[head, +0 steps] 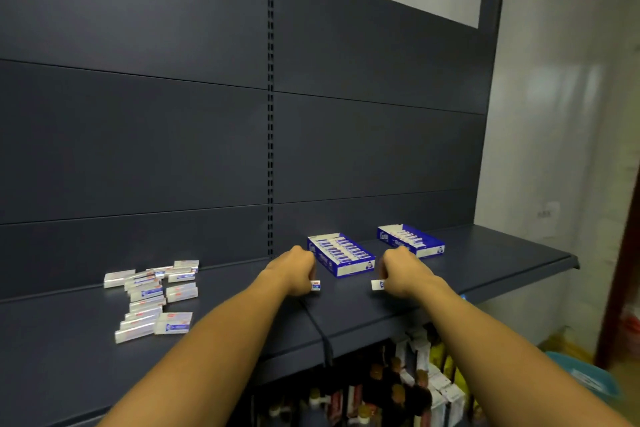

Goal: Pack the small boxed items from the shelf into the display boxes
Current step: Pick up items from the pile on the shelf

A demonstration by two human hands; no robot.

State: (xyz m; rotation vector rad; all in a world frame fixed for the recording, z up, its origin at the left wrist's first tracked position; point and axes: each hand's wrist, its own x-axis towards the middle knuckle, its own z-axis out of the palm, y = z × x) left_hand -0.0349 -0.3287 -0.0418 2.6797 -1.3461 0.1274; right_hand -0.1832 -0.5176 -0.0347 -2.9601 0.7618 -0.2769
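Both arms reach out over the dark shelf (485,263) near the middle of the frame. The left hand (298,270) is curled around a small white box (316,287), whose end pokes out below the fingers. The right hand (401,272) is likewise closed on another small box (377,285), which sticks out on its left side. Just behind the left hand sits a blue display box (341,255), filled with rows of small boxes. A second display box (410,241) stands further right, partly filled. At lower left, well apart from the hands, lies a loose pile of boxes (152,298). Bottles (391,392) crowd the lower shelf below.
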